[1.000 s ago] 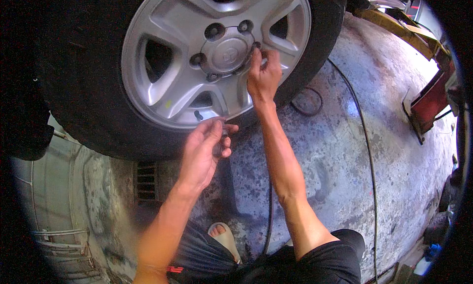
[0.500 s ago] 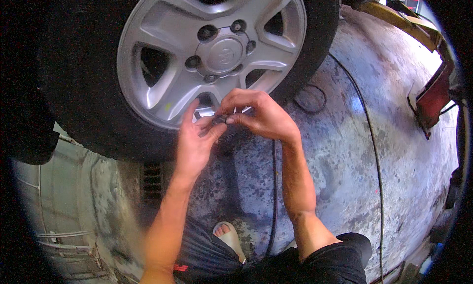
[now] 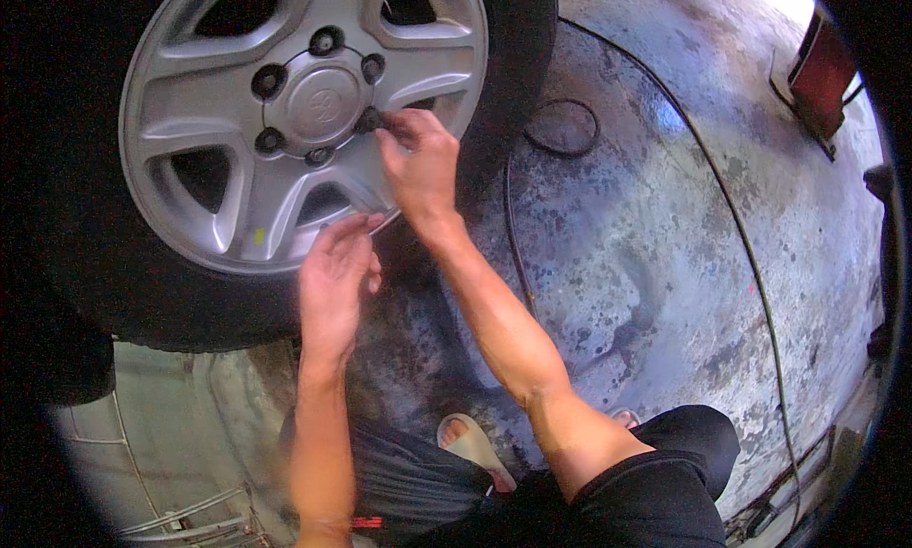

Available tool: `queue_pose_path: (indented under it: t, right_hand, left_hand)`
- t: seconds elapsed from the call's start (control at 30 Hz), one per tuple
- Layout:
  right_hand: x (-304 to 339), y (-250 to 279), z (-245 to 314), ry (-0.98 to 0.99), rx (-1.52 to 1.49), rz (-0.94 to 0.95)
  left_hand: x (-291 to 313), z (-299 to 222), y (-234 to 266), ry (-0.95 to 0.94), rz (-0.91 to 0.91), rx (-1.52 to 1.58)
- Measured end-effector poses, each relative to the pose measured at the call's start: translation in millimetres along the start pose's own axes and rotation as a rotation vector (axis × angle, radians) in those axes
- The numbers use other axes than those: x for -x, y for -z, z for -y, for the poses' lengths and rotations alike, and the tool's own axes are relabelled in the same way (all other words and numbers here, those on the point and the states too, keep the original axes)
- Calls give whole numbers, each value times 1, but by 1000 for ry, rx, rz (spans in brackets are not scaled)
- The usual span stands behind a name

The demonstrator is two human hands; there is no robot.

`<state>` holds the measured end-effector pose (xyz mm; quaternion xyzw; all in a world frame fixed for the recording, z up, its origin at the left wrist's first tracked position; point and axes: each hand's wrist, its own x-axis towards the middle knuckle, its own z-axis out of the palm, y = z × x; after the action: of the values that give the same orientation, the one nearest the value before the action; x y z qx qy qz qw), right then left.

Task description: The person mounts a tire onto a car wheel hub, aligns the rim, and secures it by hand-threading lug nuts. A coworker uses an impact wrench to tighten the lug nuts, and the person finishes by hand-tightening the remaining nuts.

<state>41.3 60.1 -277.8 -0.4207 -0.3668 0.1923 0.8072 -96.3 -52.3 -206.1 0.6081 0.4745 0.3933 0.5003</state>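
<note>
My right hand [image 3: 421,168] reaches up to the silver alloy wheel [image 3: 190,102], its thumb and fingers pinched at a dark lug nut [image 3: 368,120] in the hole right of the centre cap [image 3: 323,103]. Several other lug holes ring the cap, with dark, round ends showing in them, such as the stud [image 3: 327,41] at the top. Below, in front of the wheel's lower rim, my left hand [image 3: 332,282] is held with its fingers curled in. Whatever lies in its palm is hidden, and the hand is slightly blurred.
The black tyre [image 3: 218,301] surrounds the wheel. A dark hose [image 3: 703,140] runs over the stained floor [image 3: 655,225], with a loop [image 3: 562,149] beside the tyre. A dark red metal piece [image 3: 823,73] stands at the far right. My sandalled foot [image 3: 470,444] is below.
My hands have parted. The right one has moved up and left to the lug hole; the left has dropped slightly, its fingers curling. The wheel appears further left as the view shifted.
</note>
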Motion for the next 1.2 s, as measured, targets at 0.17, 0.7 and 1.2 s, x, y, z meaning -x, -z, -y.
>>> queue_pose_path:
  t: [0.17,0.7,1.2]
  right_hand:
    - [5,-21,-7,67,57,-71]
    - [8,-30,-16,28,38,-108]
    - [-2,-20,-21,218,233,-13]
  left_hand:
    - [-2,-2,-4,5,1,51]
    - [4,-5,-4,-2,-4,69]
    - [7,-6,-1,1,-3,75]
